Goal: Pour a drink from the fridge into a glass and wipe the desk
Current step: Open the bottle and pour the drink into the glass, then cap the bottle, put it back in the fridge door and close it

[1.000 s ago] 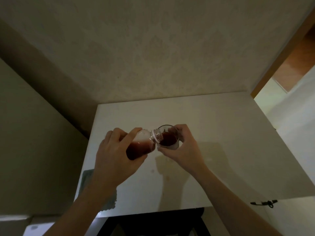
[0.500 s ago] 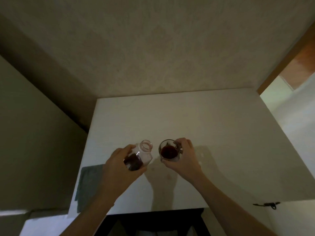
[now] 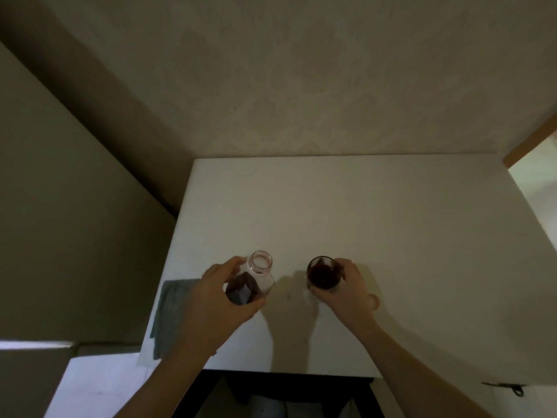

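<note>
An uncapped bottle, upright and part-filled with dark red drink, is gripped by the left hand on the white tabletop. At its 3 o'clock, apart, a glass of drink is clasped by the right hand. A grey cloth is laid at 9 o'clock.

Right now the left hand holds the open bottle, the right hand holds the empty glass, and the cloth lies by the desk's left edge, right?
Not quite: the glass in the right hand holds dark red drink, as the head view shows. The rest is right.
</note>
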